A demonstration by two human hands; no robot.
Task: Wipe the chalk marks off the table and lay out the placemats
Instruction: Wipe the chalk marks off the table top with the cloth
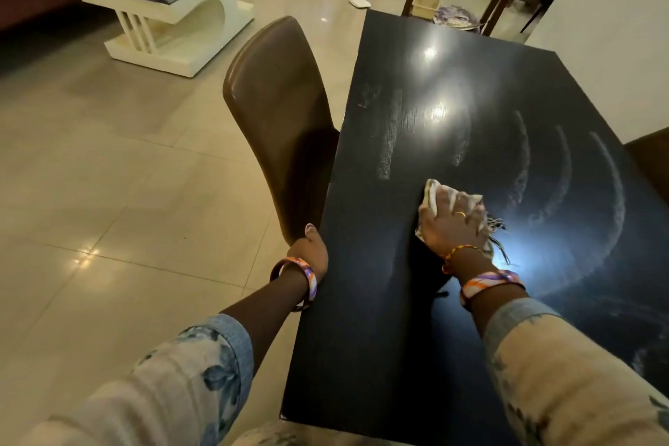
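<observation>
We press our right hand [450, 224] flat on a pale cloth [440, 194], its fingers [467, 205] spread almost straight over the fabric, pinning it to the dark tabletop [380, 337] near its middle. Chalk marks [391, 134] lie beyond the cloth: a straight streak towards the left edge and curved arcs sweeping to the right. Our left hand [309, 250] grips the tabletop's left edge, thumb up on the rim, fingers curled underneath and hidden. A brown chair [275, 98] stands just beside that edge. A patterned placemat [456, 16] lies past the far end.
</observation>
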